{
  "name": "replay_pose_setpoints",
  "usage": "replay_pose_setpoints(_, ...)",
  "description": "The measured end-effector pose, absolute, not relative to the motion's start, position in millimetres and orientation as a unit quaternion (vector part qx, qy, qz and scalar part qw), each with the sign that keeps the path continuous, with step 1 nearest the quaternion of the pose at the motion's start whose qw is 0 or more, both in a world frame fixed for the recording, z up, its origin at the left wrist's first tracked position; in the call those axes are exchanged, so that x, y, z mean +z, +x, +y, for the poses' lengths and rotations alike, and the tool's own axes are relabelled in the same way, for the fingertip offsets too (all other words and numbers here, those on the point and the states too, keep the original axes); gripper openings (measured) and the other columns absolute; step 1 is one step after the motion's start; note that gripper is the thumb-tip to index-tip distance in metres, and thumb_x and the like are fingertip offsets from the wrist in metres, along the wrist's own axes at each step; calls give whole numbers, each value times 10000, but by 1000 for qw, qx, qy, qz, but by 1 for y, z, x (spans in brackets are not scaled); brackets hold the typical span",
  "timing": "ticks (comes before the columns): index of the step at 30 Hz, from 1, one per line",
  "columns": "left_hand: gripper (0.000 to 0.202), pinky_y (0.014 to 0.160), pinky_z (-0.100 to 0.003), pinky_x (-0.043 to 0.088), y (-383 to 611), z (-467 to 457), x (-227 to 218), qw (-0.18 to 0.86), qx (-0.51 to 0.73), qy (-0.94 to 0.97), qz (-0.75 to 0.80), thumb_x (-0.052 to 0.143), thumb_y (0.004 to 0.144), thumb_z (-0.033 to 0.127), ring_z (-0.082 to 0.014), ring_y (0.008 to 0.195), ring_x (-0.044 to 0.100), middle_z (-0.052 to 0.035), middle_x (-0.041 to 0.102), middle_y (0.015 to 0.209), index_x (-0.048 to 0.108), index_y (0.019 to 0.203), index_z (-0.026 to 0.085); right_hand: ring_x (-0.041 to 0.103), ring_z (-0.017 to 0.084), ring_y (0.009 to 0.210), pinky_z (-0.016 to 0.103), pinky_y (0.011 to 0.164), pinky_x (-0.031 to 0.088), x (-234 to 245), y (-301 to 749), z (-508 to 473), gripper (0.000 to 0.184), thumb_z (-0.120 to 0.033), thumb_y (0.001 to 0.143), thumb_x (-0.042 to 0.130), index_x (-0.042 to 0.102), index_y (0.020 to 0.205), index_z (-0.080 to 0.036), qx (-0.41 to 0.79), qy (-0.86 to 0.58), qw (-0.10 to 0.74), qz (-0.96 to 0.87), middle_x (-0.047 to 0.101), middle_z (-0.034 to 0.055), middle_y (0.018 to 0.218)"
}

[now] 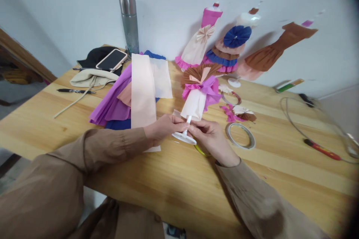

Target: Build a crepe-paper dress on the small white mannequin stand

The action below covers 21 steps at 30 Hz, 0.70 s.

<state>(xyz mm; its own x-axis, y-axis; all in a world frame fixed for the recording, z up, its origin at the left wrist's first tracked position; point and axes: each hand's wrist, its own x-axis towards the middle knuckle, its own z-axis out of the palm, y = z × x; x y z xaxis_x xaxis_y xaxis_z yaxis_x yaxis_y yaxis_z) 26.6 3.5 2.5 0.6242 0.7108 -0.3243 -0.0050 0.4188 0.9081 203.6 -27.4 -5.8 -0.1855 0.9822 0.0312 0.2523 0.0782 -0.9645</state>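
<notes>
A small white mannequin stand (pixel 183 137) tilts towards me, its round base nearest and its paper-dressed body pointing away. The dress (pixel 193 104) has a white crepe paper skirt, a magenta ruffle and a pleated brown paper fan (pixel 199 74). My left hand (pixel 165 129) is closed, its fingers pinching at the stem just below the skirt. My right hand (pixel 209 136) closes on the stem from the other side, thumb and fingers by the hem. A yellow-green curved thing (pixel 201 151) shows partly under my right hand.
Three dressed mannequins, in pink (pixel 193 43), blue (pixel 237 37) and brown (pixel 273 50), stand along the wall. Crepe paper sheets (pixel 143 93), a phone (pixel 112 59), a pen (pixel 75 91) and a flask (pixel 129 26) are left. Tape (pixel 228 134), scraps (pixel 235 113) and a corded red tool (pixel 322 150) lie right.
</notes>
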Motion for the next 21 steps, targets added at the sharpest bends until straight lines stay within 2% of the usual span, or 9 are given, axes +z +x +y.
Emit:
replay_pose_setpoints(3, 285, 641, -210, 413, 28, 3, 1, 753, 251, 500, 347, 694, 764, 370, -94, 603, 545, -32, 657, 636, 719, 659, 106, 544, 154, 569, 282, 563, 397, 11, 220, -26, 397, -511, 861, 583, 745, 706, -183, 328, -535, 255, -736, 678, 30, 645)
replay_pose_setpoints(5, 272, 632, -208, 399, 28, 3, -2, 741, 258, 519, 340, 677, 778, 352, -91, 600, 534, -29, 652, 633, 718, 657, 111, 547, 161, 548, 290, 541, 363, 17, 237, -26, 382, -496, 868, 556, 726, 703, -196, 256, -567, 156, -768, 672, 34, 633)
replay_pose_setpoints(8, 278, 617, -208, 383, 27, 7, -7, 733, 272, 525, 337, 678, 781, 362, -87, 604, 523, -34, 666, 665, 719, 655, 118, 612, 197, 636, 300, 566, 372, 13, 258, -29, 281, -458, 813, 630, 704, 889, -199, 150, -645, 90, -744, 718, 69, 815)
replay_pose_setpoints(10, 293, 620, -210, 385, 26, 9, -9, 735, 279, 518, 336, 694, 770, 389, -90, 620, 530, -41, 679, 694, 723, 656, 121, 643, 225, 724, 305, 604, 395, 4, 264, -32, 308, -391, 776, 671, 661, 1013, -195, 112, -654, 67, -745, 713, 91, 924)
replay_pose_setpoints(14, 331, 600, -213, 376, 25, 12, -9, 738, 281, 517, 329, 736, 726, 447, -95, 620, 525, -43, 675, 686, 725, 646, 125, 639, 212, 741, 293, 624, 397, -8, 257, -39, 320, -275, 799, 621, 599, 1105, -186, 104, -632, 42, -767, 689, 85, 924)
replay_pose_setpoints(18, 354, 583, -209, 354, 25, 12, -10, 736, 283, 523, 323, 759, 697, 470, -88, 601, 497, -31, 656, 647, 718, 624, 127, 652, 215, 740, 283, 596, 373, -6, 248, -44, 513, -230, 793, 605, 527, 1301, -221, 59, -625, 25, -778, 688, 91, 978)
replay_pose_setpoints(21, 355, 582, -212, 360, 25, 12, -12, 748, 285, 511, 314, 772, 690, 473, -88, 607, 507, -36, 676, 679, 722, 655, 123, 666, 204, 711, 282, 602, 421, -6, 253, -42, 480, -241, 777, 618, 551, 1251, -204, 106, -612, 46, -782, 721, 86, 927)
